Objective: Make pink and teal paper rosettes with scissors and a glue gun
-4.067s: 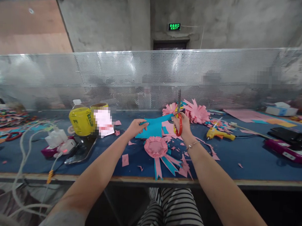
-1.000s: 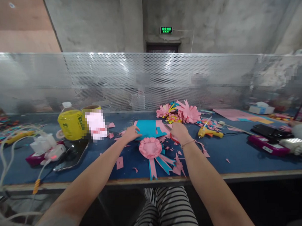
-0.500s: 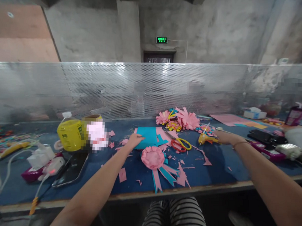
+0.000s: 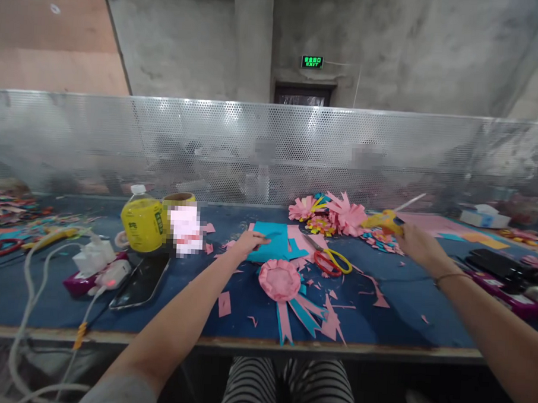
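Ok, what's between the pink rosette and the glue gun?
In the head view, the scissors lie between the rosette and glue gun, with small pink scraps nearby.

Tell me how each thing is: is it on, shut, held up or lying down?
Glue gun: held up in the right hand
Blue paper: lying under the left hand's fingers
Scissors: lying down, unheld
Rosette: lying down, tails spread
Bottle: upright, cap on
Phone: lying down, screen dark
Exit sign: lit green

The head camera is looking forward and down from the near side of the table point(image 4: 379, 331), facing the far screen point(image 4: 226, 152) and wall point(image 4: 186, 49).
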{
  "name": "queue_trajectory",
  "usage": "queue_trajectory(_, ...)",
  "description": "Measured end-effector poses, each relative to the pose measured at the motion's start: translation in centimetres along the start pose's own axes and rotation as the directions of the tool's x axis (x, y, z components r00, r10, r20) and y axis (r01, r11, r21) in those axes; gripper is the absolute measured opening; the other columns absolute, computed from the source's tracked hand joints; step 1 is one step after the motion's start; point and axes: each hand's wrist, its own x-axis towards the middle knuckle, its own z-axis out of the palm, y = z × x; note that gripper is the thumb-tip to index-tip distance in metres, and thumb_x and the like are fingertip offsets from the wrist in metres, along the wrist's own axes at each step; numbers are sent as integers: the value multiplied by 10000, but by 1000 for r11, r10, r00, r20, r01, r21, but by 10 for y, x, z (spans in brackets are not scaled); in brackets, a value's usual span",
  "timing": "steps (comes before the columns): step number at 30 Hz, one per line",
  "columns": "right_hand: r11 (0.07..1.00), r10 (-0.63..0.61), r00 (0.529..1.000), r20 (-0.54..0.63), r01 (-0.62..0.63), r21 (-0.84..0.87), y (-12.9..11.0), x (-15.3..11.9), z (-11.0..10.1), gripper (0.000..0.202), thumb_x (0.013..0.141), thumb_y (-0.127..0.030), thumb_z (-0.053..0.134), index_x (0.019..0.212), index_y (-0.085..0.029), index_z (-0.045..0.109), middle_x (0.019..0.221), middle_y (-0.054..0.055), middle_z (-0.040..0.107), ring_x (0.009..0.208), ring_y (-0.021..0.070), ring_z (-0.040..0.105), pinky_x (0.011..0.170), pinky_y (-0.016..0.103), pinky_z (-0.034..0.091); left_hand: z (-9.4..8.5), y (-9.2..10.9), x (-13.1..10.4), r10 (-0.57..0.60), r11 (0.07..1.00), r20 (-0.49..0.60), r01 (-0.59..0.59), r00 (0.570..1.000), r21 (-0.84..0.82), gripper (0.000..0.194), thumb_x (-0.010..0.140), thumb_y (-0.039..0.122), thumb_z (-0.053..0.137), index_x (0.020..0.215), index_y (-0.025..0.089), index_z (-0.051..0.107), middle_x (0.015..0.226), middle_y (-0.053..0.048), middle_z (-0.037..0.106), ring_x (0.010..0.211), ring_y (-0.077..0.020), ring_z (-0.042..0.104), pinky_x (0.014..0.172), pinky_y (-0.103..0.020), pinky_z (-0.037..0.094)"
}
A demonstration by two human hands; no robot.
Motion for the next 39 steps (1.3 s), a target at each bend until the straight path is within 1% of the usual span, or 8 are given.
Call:
queue_trajectory(3, 983, 89, 995, -45, -80, 166, -28, 3, 10, 226, 722, -252, 473, 850, -85, 553, 787, 201, 575, 686, 192, 529, 596, 300, 337, 0, 0, -5, 61, 997, 135, -54, 989, -53, 370, 448, 332, 712, 433, 148, 391, 409, 73, 336, 412, -44, 338, 432, -201, 257)
queue_trajectory(6, 903, 161, 985, -60, -122, 413, -52, -4, 30, 231, 692, -196, 429, 875, -80, 509, 755, 131, 563, 626, 161, 499, 574, 278, 352, -2, -4, -10, 58, 998, 175, -54, 983, -31, 407, 470, 361, 707, 429, 150, 362, 410, 72, 320, 413, -45, 346, 424, -196, 248)
queue_trajectory(11, 717, 216, 976, -38, -132, 685, -70, -12, 58, 257, 677, -254, 452, 897, -123, 429, 749, 68, 533, 631, 163, 487, 602, 299, 389, -4, -10, -10, 23, 999, 104, -20, 994, -33, 391, 520, 431, 663, 451, 151, 398, 426, 76, 294, 395, -39, 309, 424, -201, 287)
queue_trajectory(16, 626, 76, 991, -108, 37, 779, -97, -16, 61, 249, 676, -225, 417, 913, -152, 391, 796, 55, 517, 671, 156, 492, 625, 304, 405, 1, -10, -8, 55, 991, 16, -57, 998, 118, 287, 535, 401, 651, 578, 125, 582, 463, 46, 421, 412, -51, 370, 420, -201, 279)
queue_trajectory(21, 734, -148, 989, -26, 128, 667, -121, -41, 65, 423, 662, -419, 508, 970, -152, 396, 788, 60, 545, 675, 187, 529, 594, 307, 412, -1, -11, -8, 41, 992, -72, -32, 997, 120, 267, 524, 367, 652, 621, 121, 618, 483, 30, 480, 429, -63, 418, 446, -206, 340)
queue_trajectory(27, 892, -241, 970, 24, 212, 399, -128, -57, 74, 494, 675, -537, 478, 946, -127, 429, 808, 111, 585, 750, 237, 575, 588, 295, 399, -2, -10, -8, 44, 995, -72, -37, 996, 95, 228, 526, 332, 648, 605, 120, 624, 508, 1, 543, 439, -69, 447, 448, -204, 353)
queue_trajectory(33, 912, -365, 931, 30, 351, 214, -131, -63, 85, 460, 738, -491, 429, 997, -110, 411, 866, 127, 593, 759, 236, 587, 585, 279, 382, -5, -6, -12, 77, 992, -87, -68, 993, 107, 224, 537, 328, 642, 612, 118, 625, 495, 9, 536, 426, -62, 430, 440, -200, 342)
queue_trajectory(39, 895, -414, 910, 29, 401, 195, -125, -66, 90, 441, 760, -481, 411, 990, -104, 404, 863, 130, 596, 752, 225, 592, 563, 264, 381, -8, -7, -13, 57, 997, -108, -50, 992, 64, 225, 533, 322, 642, 614, 114, 618, 474, 15, 516, 421, -59, 423, 435, -198, 328)
